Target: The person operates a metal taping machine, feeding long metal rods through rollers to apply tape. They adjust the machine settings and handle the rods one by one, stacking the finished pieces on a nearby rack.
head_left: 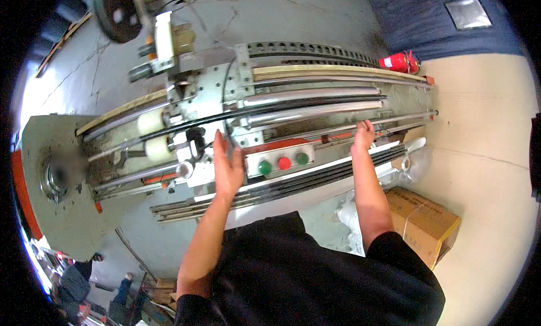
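Observation:
My left hand is open, its fingers stretched out and close together, beside the light metal carriage block of a long machine. Just right of it is a control panel with two green buttons and one red. My right hand is at the machine's front rail, fingers curled in; what they hold, if anything, is hidden. A long black rod runs through the machine in front of two thick silver cylinders. White rollers sit left of the carriage.
Several dark rods lie along the machine's near side. A cardboard box stands at right, and a red fire extinguisher behind the machine's far right end. A blurred black wheel is at upper left. Another person is at lower left.

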A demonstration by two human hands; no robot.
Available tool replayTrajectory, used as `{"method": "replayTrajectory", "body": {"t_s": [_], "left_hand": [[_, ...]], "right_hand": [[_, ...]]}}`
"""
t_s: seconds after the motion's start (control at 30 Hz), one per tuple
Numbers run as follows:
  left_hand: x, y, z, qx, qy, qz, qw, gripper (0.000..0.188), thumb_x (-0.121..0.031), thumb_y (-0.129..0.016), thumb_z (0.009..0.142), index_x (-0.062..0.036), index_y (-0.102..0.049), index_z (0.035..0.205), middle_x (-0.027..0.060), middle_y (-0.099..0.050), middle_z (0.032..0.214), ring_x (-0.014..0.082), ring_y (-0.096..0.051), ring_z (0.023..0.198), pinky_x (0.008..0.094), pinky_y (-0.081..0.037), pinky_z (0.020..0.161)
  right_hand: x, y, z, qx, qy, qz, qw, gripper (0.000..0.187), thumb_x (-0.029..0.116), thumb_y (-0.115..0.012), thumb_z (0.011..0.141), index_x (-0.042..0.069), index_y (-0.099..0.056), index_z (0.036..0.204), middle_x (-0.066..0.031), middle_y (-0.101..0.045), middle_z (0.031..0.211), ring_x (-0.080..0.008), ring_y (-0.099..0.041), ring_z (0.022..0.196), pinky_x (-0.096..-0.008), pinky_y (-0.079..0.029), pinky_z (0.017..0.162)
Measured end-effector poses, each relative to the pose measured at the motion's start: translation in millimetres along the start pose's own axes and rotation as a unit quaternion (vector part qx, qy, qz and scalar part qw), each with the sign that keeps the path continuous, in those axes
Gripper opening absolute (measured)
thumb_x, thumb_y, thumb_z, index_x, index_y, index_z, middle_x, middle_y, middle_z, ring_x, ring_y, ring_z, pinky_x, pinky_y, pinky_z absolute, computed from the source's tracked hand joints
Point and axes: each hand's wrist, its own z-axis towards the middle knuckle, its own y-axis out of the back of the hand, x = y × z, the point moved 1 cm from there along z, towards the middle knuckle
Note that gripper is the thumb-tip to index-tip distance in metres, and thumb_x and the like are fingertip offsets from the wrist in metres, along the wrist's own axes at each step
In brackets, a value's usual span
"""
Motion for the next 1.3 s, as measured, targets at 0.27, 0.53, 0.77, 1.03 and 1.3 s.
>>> {"method": "replayTrajectory", "body": {"t_s": [0.27,0.53,0.77,1.03,1.3], "left_hand": [[8.1,-30.2,74.4,-0.034,-0.036,0.067,0.997,0.090,0.011,-0.070,0.080,-0.0041,-0.032,0.160,0.0214,-0.049,0.153,0.0322,-0.054,0.136,0.0399,-0.041,0.116],[34.9,-41.7,83.8,-0.018,-0.022,-0.011,1.000,0.087,0.005,-0.070,0.084,-0.0083,-0.033,0.162,0.0131,-0.050,0.151,0.0255,-0.050,0.137,0.0379,-0.038,0.118],[44.2,-45.2,80.4,-0.048,-0.023,0.055,0.997,0.077,0.007,-0.064,0.077,-0.0007,-0.044,0.151,0.0256,-0.061,0.139,0.0352,-0.057,0.136,0.0413,-0.045,0.111],[59.9,-64.6,102.7,-0.164,-0.079,0.185,0.966,0.042,-0.001,-0.076,0.071,-0.0057,-0.050,0.103,0.0170,-0.049,0.099,0.0389,-0.052,0.094,0.0429,-0.046,0.086],[40.3,-55.7,95.6,-0.068,-0.086,0.069,0.992,0.096,0.011,-0.073,0.076,-0.0101,-0.031,0.160,0.0148,-0.054,0.143,0.0293,-0.052,0.136,0.0395,-0.041,0.115]], "right_hand": [[-17.9,-70.4,68.2,0.005,0.218,-0.016,0.976,0.059,0.014,-0.072,0.093,0.000,-0.046,0.145,-0.0160,-0.057,0.138,-0.0296,-0.058,0.124,-0.0435,-0.046,0.112],[-76.0,-76.2,144.0,-0.025,0.127,0.183,0.975,0.048,0.023,-0.061,0.101,0.003,-0.048,0.143,-0.0144,-0.064,0.131,-0.0286,-0.063,0.115,-0.0432,-0.053,0.106],[-129.8,93.0,254.9,0.159,0.051,-0.234,0.958,0.057,0.012,-0.063,0.098,0.005,-0.041,0.151,-0.0138,-0.058,0.140,-0.0276,-0.059,0.123,-0.0385,-0.046,0.107],[-122.9,101.3,277.4,0.258,-0.130,-0.196,0.937,0.062,0.008,-0.057,0.103,0.006,-0.034,0.160,-0.0148,-0.057,0.149,-0.0289,-0.055,0.134,-0.0421,-0.041,0.115],[-96.2,-39.9,144.9,0.023,0.082,-0.001,0.996,0.061,0.016,-0.070,0.097,0.001,-0.045,0.151,-0.0153,-0.059,0.146,-0.0288,-0.061,0.125,-0.0472,-0.050,0.107]]}}
